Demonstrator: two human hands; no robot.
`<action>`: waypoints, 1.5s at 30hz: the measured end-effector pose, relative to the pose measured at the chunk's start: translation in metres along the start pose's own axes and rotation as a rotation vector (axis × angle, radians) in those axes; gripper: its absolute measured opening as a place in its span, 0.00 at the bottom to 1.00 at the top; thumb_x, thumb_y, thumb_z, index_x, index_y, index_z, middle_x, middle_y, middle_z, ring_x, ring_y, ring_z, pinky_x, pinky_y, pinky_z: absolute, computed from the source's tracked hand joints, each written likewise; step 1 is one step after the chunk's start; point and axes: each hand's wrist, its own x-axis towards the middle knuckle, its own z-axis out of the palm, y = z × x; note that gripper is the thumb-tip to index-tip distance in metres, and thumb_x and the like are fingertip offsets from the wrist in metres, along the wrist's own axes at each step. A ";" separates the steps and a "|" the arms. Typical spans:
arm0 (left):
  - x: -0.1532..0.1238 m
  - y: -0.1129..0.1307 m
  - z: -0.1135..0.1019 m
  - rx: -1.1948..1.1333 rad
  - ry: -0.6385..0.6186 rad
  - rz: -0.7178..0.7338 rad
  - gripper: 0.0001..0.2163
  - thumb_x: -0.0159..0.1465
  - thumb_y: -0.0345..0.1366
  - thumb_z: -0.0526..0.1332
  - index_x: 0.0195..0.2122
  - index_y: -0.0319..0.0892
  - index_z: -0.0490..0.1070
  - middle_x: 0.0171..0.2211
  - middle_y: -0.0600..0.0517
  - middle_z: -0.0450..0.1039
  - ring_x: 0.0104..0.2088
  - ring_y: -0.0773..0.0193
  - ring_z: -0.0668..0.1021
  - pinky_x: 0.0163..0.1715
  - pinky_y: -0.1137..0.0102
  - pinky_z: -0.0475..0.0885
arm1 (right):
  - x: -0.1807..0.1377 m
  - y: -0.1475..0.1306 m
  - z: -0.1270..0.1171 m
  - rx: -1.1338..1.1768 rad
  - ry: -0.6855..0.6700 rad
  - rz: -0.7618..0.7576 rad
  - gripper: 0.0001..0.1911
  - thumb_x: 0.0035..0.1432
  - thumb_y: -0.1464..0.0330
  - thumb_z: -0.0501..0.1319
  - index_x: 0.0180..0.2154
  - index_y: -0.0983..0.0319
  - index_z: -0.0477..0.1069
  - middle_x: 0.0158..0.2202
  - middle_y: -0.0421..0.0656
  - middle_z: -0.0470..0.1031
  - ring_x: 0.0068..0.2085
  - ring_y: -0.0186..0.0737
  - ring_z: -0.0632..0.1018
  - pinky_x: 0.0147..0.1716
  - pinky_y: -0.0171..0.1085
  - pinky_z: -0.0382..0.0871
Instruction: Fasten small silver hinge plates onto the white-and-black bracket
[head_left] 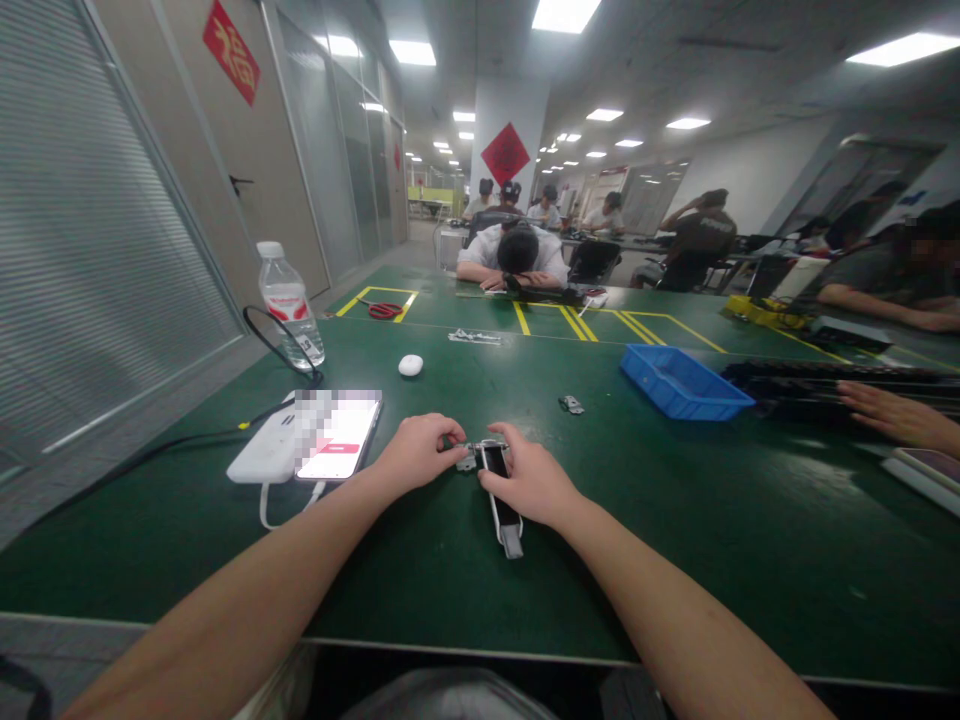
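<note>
In a long, bright office with red paper hangings, we look down on a green tabletop (412, 590) marked near its far edge with yellow tape. At its near middle lies the slim dark device (507, 512), the right hand (544, 485) closed around its upper half. The left hand (424, 450) has its fingertips bunched at a small metal piece (466, 462) by the device's far end; the view is too small for us to tell whether they pinch it. In our judgement, that piece could slip if gripped only lightly, and the device could twist if the right hand pressed unevenly. The white cord (266, 505) runs near our left forearm, so a sweep might drag it.

Counting outward, we find one device, two small metal pieces including a loose one (572, 404), one blue tray (686, 400), one white case (410, 366), one phone (352, 440), one power bank (259, 445), one bottle (289, 300) and one pair of scissors (385, 311).
</note>
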 end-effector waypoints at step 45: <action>-0.001 0.003 0.001 -0.070 0.004 -0.004 0.08 0.57 0.37 0.61 0.34 0.41 0.77 0.29 0.52 0.71 0.28 0.66 0.72 0.29 0.73 0.64 | 0.000 0.001 0.000 0.009 0.000 -0.005 0.32 0.51 0.61 0.60 0.58 0.61 0.58 0.31 0.43 0.73 0.29 0.38 0.72 0.28 0.33 0.57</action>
